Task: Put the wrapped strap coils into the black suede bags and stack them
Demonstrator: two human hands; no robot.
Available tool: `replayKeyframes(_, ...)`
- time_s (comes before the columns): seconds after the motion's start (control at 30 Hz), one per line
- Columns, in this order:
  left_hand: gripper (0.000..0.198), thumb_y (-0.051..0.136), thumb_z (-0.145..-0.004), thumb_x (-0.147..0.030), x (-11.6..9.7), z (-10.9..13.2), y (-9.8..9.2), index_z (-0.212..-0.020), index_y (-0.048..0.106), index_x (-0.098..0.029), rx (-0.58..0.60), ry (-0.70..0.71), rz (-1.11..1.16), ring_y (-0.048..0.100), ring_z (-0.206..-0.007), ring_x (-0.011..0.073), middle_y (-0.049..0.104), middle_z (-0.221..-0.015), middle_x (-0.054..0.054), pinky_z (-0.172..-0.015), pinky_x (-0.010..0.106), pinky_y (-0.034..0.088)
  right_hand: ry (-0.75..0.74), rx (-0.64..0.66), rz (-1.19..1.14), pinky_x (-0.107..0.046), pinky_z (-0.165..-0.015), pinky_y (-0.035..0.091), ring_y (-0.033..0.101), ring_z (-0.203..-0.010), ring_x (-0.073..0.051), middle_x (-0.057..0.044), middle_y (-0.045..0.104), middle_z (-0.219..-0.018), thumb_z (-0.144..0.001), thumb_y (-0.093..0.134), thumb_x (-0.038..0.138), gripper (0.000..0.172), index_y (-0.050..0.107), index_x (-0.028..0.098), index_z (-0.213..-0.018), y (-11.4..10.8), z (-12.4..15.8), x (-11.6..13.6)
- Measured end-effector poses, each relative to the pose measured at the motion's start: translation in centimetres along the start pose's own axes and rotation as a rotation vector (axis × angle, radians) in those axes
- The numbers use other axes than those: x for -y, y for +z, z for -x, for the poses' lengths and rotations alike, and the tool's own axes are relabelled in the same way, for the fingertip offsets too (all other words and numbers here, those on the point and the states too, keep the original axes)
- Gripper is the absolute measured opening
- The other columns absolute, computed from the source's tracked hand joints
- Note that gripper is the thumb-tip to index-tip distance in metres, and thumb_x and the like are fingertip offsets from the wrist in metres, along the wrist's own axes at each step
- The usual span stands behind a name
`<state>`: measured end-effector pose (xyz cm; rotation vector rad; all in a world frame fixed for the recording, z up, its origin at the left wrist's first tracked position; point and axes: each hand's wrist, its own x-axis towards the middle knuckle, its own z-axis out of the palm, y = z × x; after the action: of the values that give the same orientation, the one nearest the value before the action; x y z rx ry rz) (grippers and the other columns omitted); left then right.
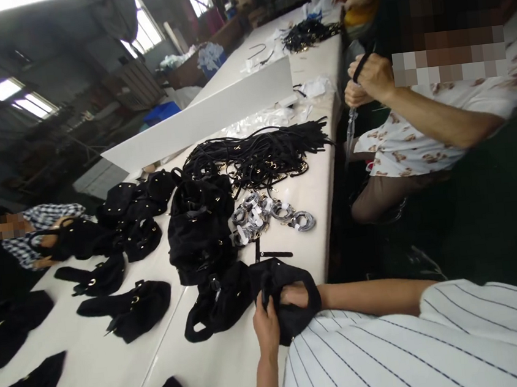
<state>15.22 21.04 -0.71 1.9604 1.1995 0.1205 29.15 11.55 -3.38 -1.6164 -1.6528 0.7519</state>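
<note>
A black handbag [295, 323] with a loop handle lies at the table edge against my striped shirt. My left hand [266, 325] grips the rim of this bag, its fingers and thumb closed on the fabric. Through the handle loop, my right hand [296, 295] reaches into the bag's opening, and its fingers are hidden in the dark fabric. Touching the held bag on its far side is another black bag [226, 298]. Two thin black straps [276, 254] lie just above it on the table.
A stack of black bags [201, 236], coiled straps in clear wrap [281, 211] and a heap of black straps [263, 150] cover the white table [221, 370]. A white board [213, 115] stands behind. Co-workers sit at right [444, 112] and left [36, 235].
</note>
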Motion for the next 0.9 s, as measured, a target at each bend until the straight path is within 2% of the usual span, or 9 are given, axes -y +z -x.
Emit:
replayKeyframes(0.13, 0.047, 0.04, -0.093, -0.036, -0.5, 0.1, -0.2, -0.132, 0.055, -0.016, -0.007, 0.015, -0.04, 0.068, -0.106, 0.0335, 0.074, -0.108, 0.017, -0.089, 0.043, 0.052, 0.001, 0.129, -0.06, -0.022, -0.081, 0.05, 0.066, -0.083, -0.016, 0.002, 0.07, -0.075, -0.069, 0.063, 0.002, 0.02, 0.06, 0.018, -0.059, -1.1, -0.3, 0.1)
replayKeyframes(0.2, 0.046, 0.041, -0.093, -0.036, -0.1, 0.1, -0.2, -0.13, 0.056, -0.015, -0.03, -0.007, -0.045, 0.069, -0.104, 0.0334, 0.074, -0.108, 0.017, -0.087, 0.042, 0.053, -0.004, 0.188, -0.094, -0.02, -0.083, 0.049, 0.067, -0.086, -0.015, 0.004, 0.072, -0.08, -0.069, 0.066, 0.003, 0.016, 0.068, 0.019, -0.066, -2.1, 0.0, 0.1)
replayKeyframes(0.3, 0.045, 0.044, -0.09, -0.033, 1.2, 0.0, 0.0, -0.128, 0.057, -0.013, -0.072, -0.065, -0.034, 0.067, -0.11, 0.0328, 0.072, -0.117, 0.018, -0.091, 0.041, 0.053, 0.054, 0.219, -0.115, -0.017, -0.081, 0.05, 0.068, -0.085, -0.013, 0.006, 0.075, -0.089, -0.073, 0.065, 0.007, 0.023, 0.076, 0.02, -0.088, -4.8, 0.5, -0.8)
replayKeyframes(0.4, 0.047, 0.047, -0.087, -0.031, 2.3, -0.2, 0.2, -0.129, 0.056, -0.01, -0.084, -0.124, -0.009, 0.065, -0.116, 0.0336, 0.069, -0.122, 0.02, -0.095, 0.042, 0.052, 0.265, 0.066, -0.026, -0.022, -0.082, 0.051, 0.068, -0.086, -0.016, 0.002, 0.075, -0.093, -0.083, 0.057, 0.014, 0.025, 0.076, 0.02, -0.098, -8.5, 0.8, -3.3)
replayKeyframes(0.5, 0.049, 0.048, -0.085, -0.031, 2.6, -0.4, 0.5, -0.129, 0.055, -0.01, -0.07, -0.142, 0.02, 0.063, -0.119, 0.0342, 0.068, -0.125, 0.02, -0.097, 0.042, 0.051, 0.528, -0.221, 0.164, -0.038, -0.101, 0.043, 0.059, -0.111, -0.025, -0.012, 0.068, -0.115, -0.088, 0.042, 0.009, 0.038, 0.069, 0.015, -0.114, -11.8, 1.3, -6.3)
replayKeyframes(0.57, 0.049, 0.048, -0.085, -0.032, 2.5, -0.5, 0.5, -0.128, 0.056, -0.011, -0.061, -0.138, 0.034, 0.062, -0.119, 0.0349, 0.068, -0.125, 0.019, -0.097, 0.043, 0.05, 0.645, -0.351, 0.274, -0.047, -0.106, 0.036, 0.05, -0.122, -0.031, -0.019, 0.062, -0.123, -0.085, 0.044, 0.006, 0.038, 0.066, 0.011, -0.115, -13.0, 1.8, -7.9)
replayKeyframes(0.63, 0.049, 0.048, -0.084, -0.031, 2.3, -0.6, 0.5, -0.127, 0.057, -0.01, -0.057, -0.136, 0.045, 0.064, -0.116, 0.0362, 0.069, -0.122, 0.02, -0.096, 0.045, 0.051, 0.697, -0.398, 0.337, -0.048, -0.104, 0.036, 0.046, -0.122, -0.033, -0.019, 0.059, -0.123, -0.08, 0.053, 0.005, 0.031, 0.068, 0.012, -0.106, -13.4, 2.4, -9.0)
replayKeyframes(0.73, 0.048, 0.049, -0.083, -0.031, 2.2, -0.5, 0.3, -0.126, 0.058, -0.01, -0.056, -0.135, 0.066, 0.065, -0.113, 0.0366, 0.07, -0.119, 0.021, -0.095, 0.046, 0.051, 0.707, -0.425, 0.37, -0.044, -0.101, 0.038, 0.046, -0.118, -0.031, -0.017, 0.058, -0.121, -0.077, 0.059, 0.007, 0.021, 0.068, 0.014, -0.094, -12.6, 3.1, -9.4)
replayKeyframes(0.9, 0.046, 0.051, -0.086, -0.035, 2.3, 0.2, 0.2, -0.126, 0.057, -0.013, -0.057, -0.122, 0.135, 0.067, -0.111, 0.0307, 0.072, -0.118, 0.017, -0.096, 0.041, 0.052, 0.721, -0.454, 0.3, -0.037, -0.094, 0.042, 0.051, -0.111, -0.028, -0.015, 0.06, -0.112, -0.082, 0.062, 0.022, 0.013, 0.066, 0.013, -0.091, -11.4, 3.6, -7.3)
